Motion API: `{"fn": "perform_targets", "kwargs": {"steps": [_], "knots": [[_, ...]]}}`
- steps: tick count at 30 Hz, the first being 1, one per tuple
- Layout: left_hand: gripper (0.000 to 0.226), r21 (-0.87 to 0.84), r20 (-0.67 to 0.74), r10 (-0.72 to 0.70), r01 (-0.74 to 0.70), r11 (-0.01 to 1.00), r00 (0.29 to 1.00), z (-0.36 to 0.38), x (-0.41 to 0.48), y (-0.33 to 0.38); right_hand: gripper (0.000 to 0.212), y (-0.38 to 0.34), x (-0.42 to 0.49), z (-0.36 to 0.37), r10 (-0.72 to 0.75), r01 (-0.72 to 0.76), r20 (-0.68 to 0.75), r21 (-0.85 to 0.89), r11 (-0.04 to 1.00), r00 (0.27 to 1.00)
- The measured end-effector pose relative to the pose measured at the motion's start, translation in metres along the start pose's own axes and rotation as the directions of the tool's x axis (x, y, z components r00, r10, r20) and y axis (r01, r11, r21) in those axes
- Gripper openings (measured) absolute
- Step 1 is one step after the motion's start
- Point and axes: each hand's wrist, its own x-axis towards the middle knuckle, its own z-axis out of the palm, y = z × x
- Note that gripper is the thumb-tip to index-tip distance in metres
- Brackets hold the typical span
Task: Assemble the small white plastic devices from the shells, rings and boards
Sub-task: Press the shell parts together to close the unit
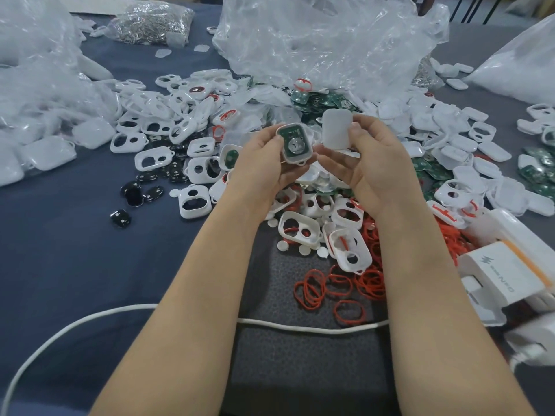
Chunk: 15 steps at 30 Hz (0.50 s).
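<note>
My left hand [264, 163] grips a white shell [295, 143] with a green board and a round metal cell seated inside, its open face toward me. My right hand [372, 163] pinches a plain white cover [336, 130] between thumb and fingers, just to the right of the shell and apart from it. Both are held above the parts heap. Loose white shells with cut-outs [300, 228] lie below my hands. Red rings [333, 288] are scattered on the dark mat. Green boards [318, 100] are piled behind my hands.
Crumpled clear plastic bags [324, 40] fill the back and left. Black button pads [132, 190] lie on the blue cloth at left. A white cable [300, 325] runs across near me. White cardboard boxes [510, 274] stand at right. A bag of metal rings [153, 22] sits far back.
</note>
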Motion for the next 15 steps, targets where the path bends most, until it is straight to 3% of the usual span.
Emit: {"fn": "perform_targets", "kwargs": {"steps": [3,8,11,15], "knots": [[0.017,-0.002,0.009,0.005,-0.005,1.000,1.000,-0.0001,-0.0001,-0.0003,0.021,-0.0030,0.0007,-0.0038,0.013,-0.013,0.012,0.027,1.000,1.000],[0.024,0.000,0.028,0.018,-0.018,1.000,0.999,-0.0026,0.0013,-0.0018,0.022,0.0001,0.0036,-0.0069,-0.116,0.112,-0.016,-0.179,0.977,0.993],[0.026,-0.020,0.031,0.012,-0.012,1.000,0.999,-0.0030,0.0016,-0.0012,0.020,-0.0003,0.0037,-0.0073,-0.136,0.128,-0.038,-0.163,0.978,0.990],[0.027,-0.035,0.039,0.000,0.001,0.999,0.999,-0.0028,0.0019,-0.0006,0.024,-0.0018,0.0039,-0.0093,-0.178,0.185,0.063,-0.133,0.974,0.982]]}}
